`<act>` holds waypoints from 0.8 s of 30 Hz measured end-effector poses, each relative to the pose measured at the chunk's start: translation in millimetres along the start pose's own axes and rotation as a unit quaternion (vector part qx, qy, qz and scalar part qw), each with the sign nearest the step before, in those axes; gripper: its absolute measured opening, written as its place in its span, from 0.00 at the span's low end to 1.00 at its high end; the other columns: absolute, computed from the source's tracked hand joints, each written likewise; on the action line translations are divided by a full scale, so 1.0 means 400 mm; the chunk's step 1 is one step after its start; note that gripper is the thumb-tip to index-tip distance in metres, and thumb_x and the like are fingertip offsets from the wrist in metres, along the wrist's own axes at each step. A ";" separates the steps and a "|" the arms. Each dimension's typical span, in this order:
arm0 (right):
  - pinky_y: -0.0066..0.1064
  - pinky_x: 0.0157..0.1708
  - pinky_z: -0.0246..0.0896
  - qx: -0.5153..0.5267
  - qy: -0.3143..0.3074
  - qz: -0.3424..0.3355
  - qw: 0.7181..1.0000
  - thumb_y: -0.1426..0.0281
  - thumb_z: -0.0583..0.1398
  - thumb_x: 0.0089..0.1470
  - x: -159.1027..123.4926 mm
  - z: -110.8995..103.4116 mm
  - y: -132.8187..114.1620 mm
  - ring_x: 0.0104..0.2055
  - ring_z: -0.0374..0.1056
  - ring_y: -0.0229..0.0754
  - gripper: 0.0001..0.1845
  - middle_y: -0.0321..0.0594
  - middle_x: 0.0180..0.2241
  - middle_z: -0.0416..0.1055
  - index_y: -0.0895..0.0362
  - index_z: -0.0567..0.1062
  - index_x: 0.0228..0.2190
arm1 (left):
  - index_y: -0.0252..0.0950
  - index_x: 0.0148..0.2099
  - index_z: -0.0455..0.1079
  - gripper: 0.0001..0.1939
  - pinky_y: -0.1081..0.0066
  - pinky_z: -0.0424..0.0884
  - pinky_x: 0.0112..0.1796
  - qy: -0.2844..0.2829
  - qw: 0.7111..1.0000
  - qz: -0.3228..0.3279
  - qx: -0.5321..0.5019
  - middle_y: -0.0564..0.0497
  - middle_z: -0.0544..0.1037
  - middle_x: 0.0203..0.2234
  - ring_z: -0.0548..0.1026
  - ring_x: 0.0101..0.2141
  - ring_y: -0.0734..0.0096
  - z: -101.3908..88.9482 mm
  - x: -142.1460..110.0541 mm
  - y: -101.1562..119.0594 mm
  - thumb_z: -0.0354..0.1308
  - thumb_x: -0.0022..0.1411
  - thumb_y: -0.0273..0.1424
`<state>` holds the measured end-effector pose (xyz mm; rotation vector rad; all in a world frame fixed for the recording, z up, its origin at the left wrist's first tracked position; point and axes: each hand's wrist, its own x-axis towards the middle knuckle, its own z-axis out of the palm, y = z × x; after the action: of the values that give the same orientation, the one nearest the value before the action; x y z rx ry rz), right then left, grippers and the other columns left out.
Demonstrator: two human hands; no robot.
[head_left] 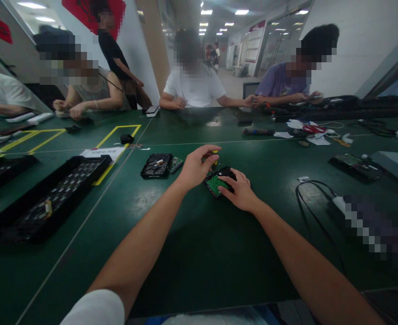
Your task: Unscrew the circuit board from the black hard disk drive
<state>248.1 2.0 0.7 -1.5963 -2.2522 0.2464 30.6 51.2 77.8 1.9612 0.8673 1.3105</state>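
My left hand (196,166) is closed around a small screwdriver (214,155) with a yellow and red handle, its tip pointing down at a hard drive (216,182). The drive lies on the green table (192,243) with its green circuit board facing up. My right hand (240,190) rests on the drive's right side, fingers pressed flat on the board and black casing, steadying it. A second black hard drive (156,165) with a loose green board (176,164) beside it lies just left of my left hand.
Long black trays (46,198) of small parts sit at the left inside yellow floor-tape marks. A black cable (312,203) and power strip lie at the right. Several other people sit across the table working; tools, paper scraps (316,131) and devices lie there.
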 end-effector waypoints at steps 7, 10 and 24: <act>0.61 0.67 0.47 0.005 -0.006 -0.008 1.000 0.48 0.56 0.69 0.000 0.002 0.005 0.75 0.45 0.62 0.28 0.47 0.73 0.50 0.41 0.72 0.64 | 0.40 0.49 0.77 0.10 0.69 0.76 0.39 0.082 0.984 0.071 0.144 0.48 0.80 0.43 0.79 0.41 0.67 0.000 -0.005 0.009 0.67 0.67 0.34; 0.62 0.67 0.47 0.003 -0.002 -0.010 1.000 0.48 0.55 0.69 0.001 0.006 0.009 0.74 0.46 0.63 0.29 0.48 0.72 0.51 0.41 0.71 0.65 | 0.40 0.50 0.78 0.09 0.70 0.76 0.38 0.092 0.980 0.075 0.162 0.47 0.78 0.43 0.79 0.41 0.67 -0.003 -0.006 0.017 0.66 0.68 0.33; 0.61 0.66 0.48 -0.005 0.010 -0.013 1.000 0.48 0.56 0.68 0.004 0.017 0.018 0.74 0.46 0.63 0.28 0.48 0.72 0.52 0.40 0.72 0.64 | 0.40 0.59 0.76 0.18 0.72 0.78 0.34 -0.043 0.995 0.060 0.064 0.45 0.79 0.51 0.78 0.37 0.71 -0.033 0.003 0.010 0.53 0.72 0.26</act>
<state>251.3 6.3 -7.6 -1.5659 -2.2611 0.2120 19.2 51.7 85.7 2.1836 0.8194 1.2538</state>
